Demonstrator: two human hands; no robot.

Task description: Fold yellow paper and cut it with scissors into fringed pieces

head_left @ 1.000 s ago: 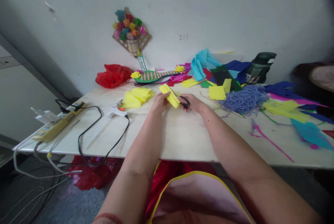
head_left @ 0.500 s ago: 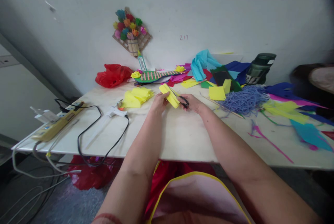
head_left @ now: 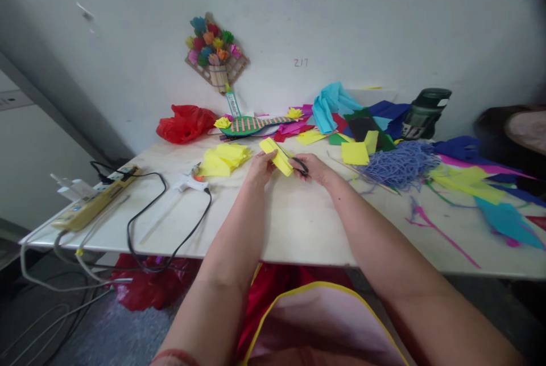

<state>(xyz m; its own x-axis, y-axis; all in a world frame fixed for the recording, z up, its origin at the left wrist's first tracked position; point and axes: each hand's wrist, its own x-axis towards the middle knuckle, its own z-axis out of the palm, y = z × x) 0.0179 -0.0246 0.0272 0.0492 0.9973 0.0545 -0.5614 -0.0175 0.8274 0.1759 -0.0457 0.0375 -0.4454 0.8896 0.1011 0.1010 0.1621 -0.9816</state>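
A folded strip of yellow paper (head_left: 279,163) is held above the table between my two hands. My left hand (head_left: 263,167) pinches its left side, fingers closed on it. In my right hand (head_left: 313,168) is a pair of scissors (head_left: 301,166) with black handles, and its blades lie along the yellow paper. Whether the blades are parted is too small to tell. Left of my left hand rests a loose stack of yellow paper (head_left: 224,159). Behind the hands lies a green woven piece (head_left: 258,123) with yellow paper flowers at both ends.
A white glue gun (head_left: 186,183) with a black cord lies on the left, near a power strip (head_left: 98,198). Blue-purple string (head_left: 396,165), coloured paper scraps and a dark green bottle (head_left: 426,114) fill the right side. A red plastic bag (head_left: 185,124) sits at the back left.
Almost nothing differs. Both hands keep the same place on the yellow paper and the scissors; the scissor handles appear slightly closer together.
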